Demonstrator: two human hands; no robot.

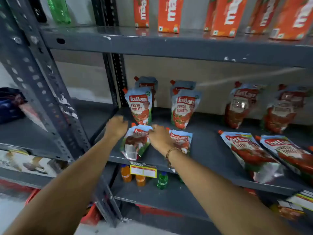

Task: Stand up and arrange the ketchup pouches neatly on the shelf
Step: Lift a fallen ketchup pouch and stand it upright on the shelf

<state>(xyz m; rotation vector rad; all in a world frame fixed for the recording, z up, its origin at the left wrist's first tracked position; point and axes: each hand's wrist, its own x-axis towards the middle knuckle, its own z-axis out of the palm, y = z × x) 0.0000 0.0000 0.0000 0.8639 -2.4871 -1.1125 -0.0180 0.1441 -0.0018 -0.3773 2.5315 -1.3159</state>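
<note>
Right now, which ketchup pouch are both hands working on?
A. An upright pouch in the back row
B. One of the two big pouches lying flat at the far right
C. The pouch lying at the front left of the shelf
C: the left hand and right hand meet at the front-left pouch, which lies flat before the upright pouches.

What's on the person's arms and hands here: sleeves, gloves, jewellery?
Both forearms are bare, with no sleeves in view and no gloves. The right hand has a thin gold-coloured chain bracelet at the wrist. The left hand and its wrist show nothing worn. No rings can be made out; the fingers are blurred.
</note>
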